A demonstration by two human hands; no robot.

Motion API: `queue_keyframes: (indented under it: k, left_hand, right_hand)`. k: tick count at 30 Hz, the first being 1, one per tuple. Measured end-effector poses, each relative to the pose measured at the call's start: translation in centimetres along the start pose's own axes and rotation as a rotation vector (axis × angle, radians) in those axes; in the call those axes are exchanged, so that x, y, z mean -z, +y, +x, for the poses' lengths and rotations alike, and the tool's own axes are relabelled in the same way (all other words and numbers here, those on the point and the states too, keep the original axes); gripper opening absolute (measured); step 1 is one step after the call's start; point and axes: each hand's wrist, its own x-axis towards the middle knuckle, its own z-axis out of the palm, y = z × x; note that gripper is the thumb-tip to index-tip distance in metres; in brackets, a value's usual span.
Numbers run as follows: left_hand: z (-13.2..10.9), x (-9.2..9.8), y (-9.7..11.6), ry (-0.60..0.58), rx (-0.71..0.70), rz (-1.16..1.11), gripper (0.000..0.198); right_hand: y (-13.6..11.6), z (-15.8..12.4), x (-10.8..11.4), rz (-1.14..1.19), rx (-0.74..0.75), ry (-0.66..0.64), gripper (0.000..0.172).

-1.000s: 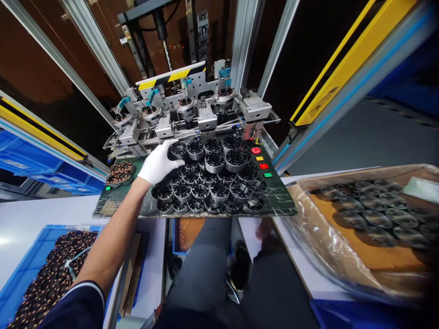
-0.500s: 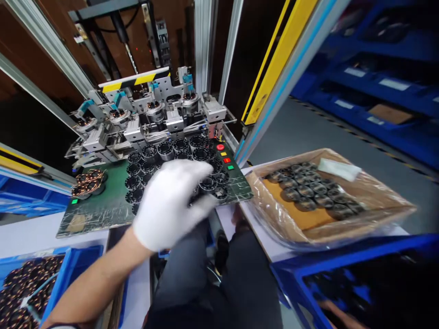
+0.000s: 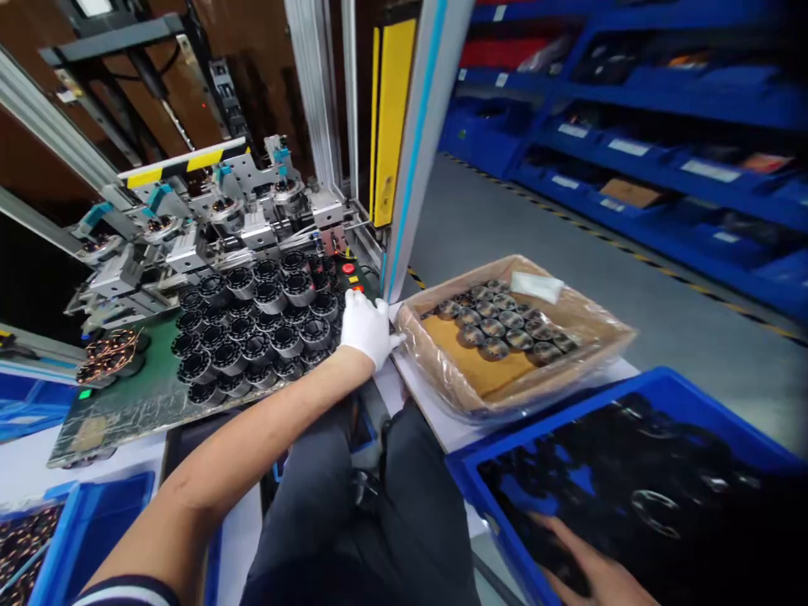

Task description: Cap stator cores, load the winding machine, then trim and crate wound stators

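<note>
Just beside toothed metal rings (image 3: 271, 308), white-gloved left hand (image 3: 366, 331).

The left arm (image 3: 252, 436) extends from between 7 and 8 o'clock; its gloved left hand (image 3: 366, 331) lies palm down, thumb apart toward 3. The right hand (image 3: 597, 571), near 5, points toward 10, its grip unclear.

Head-worn view, forward and down
</note>
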Motion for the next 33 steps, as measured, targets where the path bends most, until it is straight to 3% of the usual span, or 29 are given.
queue_keyframes:
  k: [6, 10, 13, 15, 19, 21, 23, 26, 30, 33]
  left_hand:
    - [-0.7, 1.1, 0.4, -0.002, 0.008, 0.061, 0.064]
    - [-0.5, 3.3, 1.4, 0.023, -0.035, 0.098, 0.056]
    - [0.4, 4.9, 5.0, 0.104, -0.181, 0.067, 0.055]
    - [1.6, 5.0, 8.6, 0.112, -0.31, 0.011, 0.052]
    - [5.3, 3.0, 16.3, 0.024, -0.479, -0.052, 0.035]
    - [7.4, 1.5, 19.2, -0.011, -0.512, -0.064, 0.032]
    - [9.2, 0.0, 21.2, -0.041, -0.531, -0.08, 0.036]
    - [11.0, -2.0, 22.8, -0.067, -0.565, -0.115, 0.043]
    - [12.2, -3.8, 23.4, -0.079, -0.589, -0.166, 0.044]
    - [12.7, -4.5, 23.3, -0.069, -0.581, -0.218, 0.045]
  right_hand:
    - [-1.7, -0.7, -0.8, 0.004, 0.087, -0.024, 0.081]
    - [-3.5, -0.6, 0.1, 0.018, 0.141, -0.08, 0.055]
    - [-4.6, -0.2, 1.4, 0.082, 0.161, -0.137, 0.039]
    - [-5.0, 0.2, 2.2, 0.137, 0.159, -0.161, 0.041]
    - [-4.9, 0.4, 2.7, 0.194, 0.115, -0.183, 0.071]
    - [-4.8, 0.2, 2.8, 0.195, 0.084, -0.19, 0.083]
    - [-4.7, -0.1, 2.7, 0.186, 0.061, -0.206, 0.084]
    - [-4.7, -0.6, 2.7, 0.176, 0.046, -0.233, 0.085]
    - [-4.6, -1.1, 2.8, 0.177, 0.054, -0.266, 0.086]
    - [-4.6, -1.2, 3.0, 0.153, 0.038, -0.261, 0.072]
